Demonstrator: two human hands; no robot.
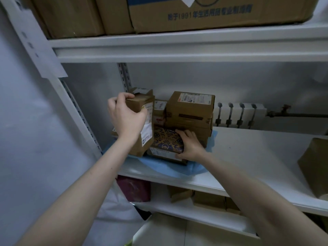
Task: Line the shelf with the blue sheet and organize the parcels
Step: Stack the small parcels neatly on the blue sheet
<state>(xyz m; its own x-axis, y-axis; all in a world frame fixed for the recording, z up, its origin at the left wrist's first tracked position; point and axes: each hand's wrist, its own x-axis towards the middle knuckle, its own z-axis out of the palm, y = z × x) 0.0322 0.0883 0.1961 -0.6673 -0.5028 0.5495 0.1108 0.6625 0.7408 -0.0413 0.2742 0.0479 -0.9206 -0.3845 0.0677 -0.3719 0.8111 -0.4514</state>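
- Head view: the left hand (126, 118) is closed on a tall brown cardboard parcel (140, 103) with a white shipping label. The fingers are curled over its upper left corner and the thumb is pressed to its front face beside the label.
- This parcel is held upright, slightly tilted, at the left end of the group of parcels, with its lower end down at the crumpled light blue sheet (159, 166).
- The right hand (190, 146) is closed on a dark blue and gold patterned box (166, 139). The fingers are laid over its right edge and the thumb is tucked low at its front corner.
- The patterned box is seen lying on a flat brown cardboard parcel (165, 154) with a white label, just right of the tall parcel and touching it.
- Behind both hands a large brown cardboard parcel (190, 107) is stacked on other cartons.
- The blue sheet is spread under the parcels at the left end of the white metal shelf board (248, 157), its front edge bunched at the shelf's lip.
- Big printed cardboard cartons (195, 13) are stored on the shelf above, and a white ribbed radiator (237, 114) is seen behind the shelf.
- A further brown parcel (316, 166) is cut off at the right edge.
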